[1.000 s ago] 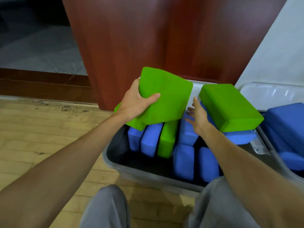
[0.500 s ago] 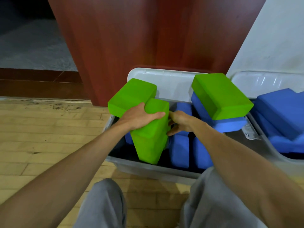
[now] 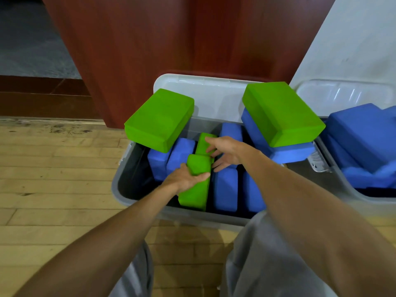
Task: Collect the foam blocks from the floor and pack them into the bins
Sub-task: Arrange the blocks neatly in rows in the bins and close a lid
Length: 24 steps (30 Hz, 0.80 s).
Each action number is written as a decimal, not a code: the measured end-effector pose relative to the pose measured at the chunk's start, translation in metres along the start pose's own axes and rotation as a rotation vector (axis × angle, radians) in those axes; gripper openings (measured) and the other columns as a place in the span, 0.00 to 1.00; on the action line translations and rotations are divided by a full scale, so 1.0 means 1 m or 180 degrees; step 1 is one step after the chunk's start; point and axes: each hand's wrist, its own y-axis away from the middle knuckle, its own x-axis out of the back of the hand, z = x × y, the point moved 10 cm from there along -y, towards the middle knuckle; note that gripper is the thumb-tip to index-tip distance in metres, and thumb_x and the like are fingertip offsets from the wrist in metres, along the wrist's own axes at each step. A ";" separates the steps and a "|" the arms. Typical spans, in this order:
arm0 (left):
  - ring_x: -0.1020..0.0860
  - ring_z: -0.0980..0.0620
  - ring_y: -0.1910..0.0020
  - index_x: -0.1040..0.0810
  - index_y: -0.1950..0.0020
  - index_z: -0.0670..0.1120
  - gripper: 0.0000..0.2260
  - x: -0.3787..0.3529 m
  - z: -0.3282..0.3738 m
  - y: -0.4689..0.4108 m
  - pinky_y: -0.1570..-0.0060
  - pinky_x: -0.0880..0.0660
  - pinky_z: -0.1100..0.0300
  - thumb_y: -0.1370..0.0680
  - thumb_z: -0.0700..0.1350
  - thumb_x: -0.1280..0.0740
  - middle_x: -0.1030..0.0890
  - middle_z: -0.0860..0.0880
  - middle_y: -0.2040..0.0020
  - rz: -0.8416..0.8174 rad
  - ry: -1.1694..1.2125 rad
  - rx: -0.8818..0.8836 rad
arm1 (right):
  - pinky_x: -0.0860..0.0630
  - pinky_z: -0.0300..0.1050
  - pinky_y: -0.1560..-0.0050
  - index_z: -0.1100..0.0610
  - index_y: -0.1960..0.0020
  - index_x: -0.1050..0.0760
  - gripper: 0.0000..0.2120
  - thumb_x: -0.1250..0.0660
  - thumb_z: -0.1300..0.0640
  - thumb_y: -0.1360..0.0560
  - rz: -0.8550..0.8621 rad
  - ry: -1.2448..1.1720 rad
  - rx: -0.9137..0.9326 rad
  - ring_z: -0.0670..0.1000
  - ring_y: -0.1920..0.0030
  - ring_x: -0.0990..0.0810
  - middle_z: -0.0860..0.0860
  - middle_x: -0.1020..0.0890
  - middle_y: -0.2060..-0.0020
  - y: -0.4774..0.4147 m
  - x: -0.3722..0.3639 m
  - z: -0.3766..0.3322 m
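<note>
Left hand [image 3: 185, 179]: curled over the top end of the near green block [image 3: 194, 194], thumb across the face towards me, fingers over the far side.
Near green block: stands on edge inside the grey bin [image 3: 132, 201], slotted into the row, close beside a blue block [image 3: 225, 189] on its right.
Right hand [image 3: 226, 153]: fingers straight and spread, gripping nothing; fingertips rest on the rear green block [image 3: 203, 142], which stands on edge just behind the near one.
Grey bin, rest: more blue blocks on edge, two at far left [image 3: 171, 159].
Left corner of bin: a flat green block [image 3: 158, 121] perched on the rim, tilted.
Right side of bin: a top green block [image 3: 280, 114] lying on a tilted blue slab [image 3: 293, 154].
Second bin [image 3: 342, 179]: to the right, heaped with blue foam [image 3: 360, 136].
Lids: a translucent lid [image 3: 214, 93] stands behind the grey bin.
Surroundings: wooden floor [image 3: 53, 179], red-brown panel [image 3: 171, 39] behind, grey trousers [image 3: 257, 264] at the bottom.
</note>
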 end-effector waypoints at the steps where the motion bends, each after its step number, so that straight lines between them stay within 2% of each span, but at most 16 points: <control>1: 0.25 0.46 0.37 0.32 0.31 0.44 0.39 -0.008 -0.006 -0.005 0.40 0.26 0.52 0.32 0.68 0.31 0.25 0.45 0.35 -0.0066 0.0147 0.0008 | 0.24 0.60 0.44 0.64 0.31 0.33 0.25 0.41 0.46 0.19 -0.0047 0.0169 0.0010 0.67 0.36 0.27 0.62 0.33 0.30 -0.002 0.001 0.002; 4: 0.20 0.45 0.45 0.26 0.39 0.47 0.22 -0.026 -0.005 -0.011 0.49 0.21 0.51 0.26 0.59 0.31 0.19 0.45 0.42 -0.0441 0.0588 -0.0073 | 0.23 0.55 0.41 0.64 0.30 0.33 0.23 0.36 0.54 0.21 0.0050 0.0622 0.0113 0.62 0.38 0.25 0.61 0.31 0.31 -0.009 0.008 0.008; 6: 0.20 0.45 0.45 0.26 0.40 0.48 0.16 -0.034 -0.004 -0.013 0.51 0.22 0.50 0.24 0.53 0.31 0.19 0.46 0.44 -0.0683 0.0732 -0.0025 | 0.23 0.50 0.41 0.64 0.30 0.32 0.24 0.32 0.58 0.23 0.0096 0.0769 0.0194 0.59 0.36 0.25 0.59 0.31 0.30 -0.012 0.011 0.013; 9: 0.21 0.47 0.45 0.27 0.35 0.44 0.19 -0.040 -0.005 -0.015 0.51 0.22 0.50 0.24 0.48 0.30 0.20 0.46 0.40 -0.0815 0.0866 0.0011 | 0.23 0.46 0.40 0.63 0.33 0.28 0.23 0.28 0.59 0.26 0.0111 0.1203 0.0426 0.56 0.37 0.24 0.57 0.26 0.35 -0.014 0.012 0.011; 11: 0.21 0.47 0.45 0.26 0.35 0.44 0.21 -0.041 -0.011 -0.021 0.52 0.21 0.50 0.25 0.49 0.28 0.20 0.46 0.41 -0.0703 0.0747 0.0018 | 0.22 0.49 0.41 0.62 0.30 0.30 0.26 0.28 0.57 0.26 0.0033 0.1982 0.0539 0.57 0.42 0.21 0.57 0.23 0.38 -0.015 0.004 0.011; 13: 0.20 0.46 0.46 0.26 0.35 0.44 0.25 -0.038 -0.016 -0.028 0.54 0.21 0.52 0.28 0.53 0.27 0.19 0.46 0.42 -0.0452 0.0385 -0.0003 | 0.23 0.49 0.41 0.60 0.27 0.34 0.27 0.33 0.53 0.23 -0.0073 0.2905 0.0527 0.56 0.44 0.22 0.56 0.25 0.37 -0.017 -0.005 0.016; 16: 0.21 0.46 0.44 0.26 0.34 0.44 0.31 -0.031 -0.015 -0.036 0.52 0.24 0.56 0.31 0.60 0.26 0.20 0.45 0.40 -0.0204 -0.0368 -0.0120 | 0.28 0.52 0.36 0.63 0.30 0.31 0.21 0.39 0.56 0.20 -0.0036 0.3782 0.0602 0.58 0.37 0.26 0.58 0.27 0.33 -0.024 -0.009 0.016; 18: 0.22 0.45 0.42 0.24 0.38 0.42 0.28 -0.023 -0.012 -0.038 0.46 0.26 0.56 0.27 0.61 0.31 0.20 0.44 0.40 -0.0169 -0.0599 -0.0216 | 0.26 0.54 0.37 0.64 0.36 0.25 0.16 0.39 0.59 0.22 0.0217 0.3805 0.0762 0.60 0.38 0.25 0.59 0.24 0.36 -0.028 -0.005 0.005; 20: 0.19 0.43 0.47 0.21 0.44 0.40 0.24 -0.002 -0.023 -0.040 0.44 0.25 0.53 0.23 0.60 0.37 0.18 0.41 0.43 0.0011 -0.0381 -0.0037 | 0.26 0.53 0.39 0.65 0.39 0.23 0.14 0.38 0.62 0.22 0.0445 0.3667 0.1016 0.61 0.39 0.24 0.61 0.22 0.39 -0.029 -0.007 -0.008; 24: 0.18 0.40 0.50 0.20 0.45 0.41 0.14 0.054 -0.061 -0.047 0.46 0.23 0.52 0.22 0.49 0.37 0.18 0.39 0.46 0.0647 -0.0190 0.0421 | 0.25 0.52 0.41 0.64 0.40 0.23 0.15 0.35 0.56 0.23 0.0600 0.3440 0.1540 0.60 0.40 0.24 0.60 0.21 0.41 -0.034 -0.033 -0.029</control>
